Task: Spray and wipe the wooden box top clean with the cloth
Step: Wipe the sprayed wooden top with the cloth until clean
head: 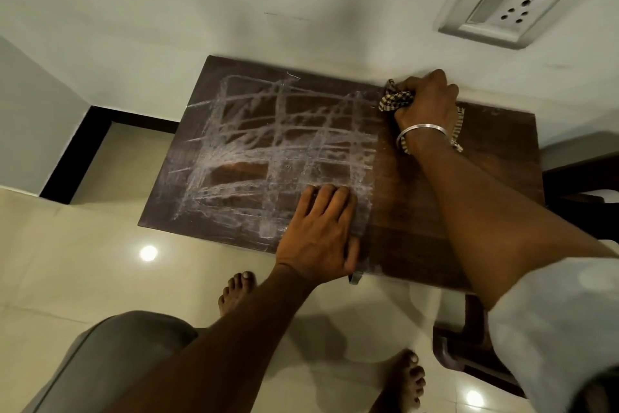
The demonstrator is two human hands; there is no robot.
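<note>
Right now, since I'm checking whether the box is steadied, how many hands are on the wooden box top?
2. The left hand lies flat near the front edge, on the white scribbles; the right hand grips the cloth at the far edge.

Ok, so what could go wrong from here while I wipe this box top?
The left hand rests flat on the white marks, so it may smear them onto the cleaner right side of the box top. The cloth is bunched small in the right hand, so strokes might leave streaks. The wall socket sits just above; any spray could drift onto it.
</note>
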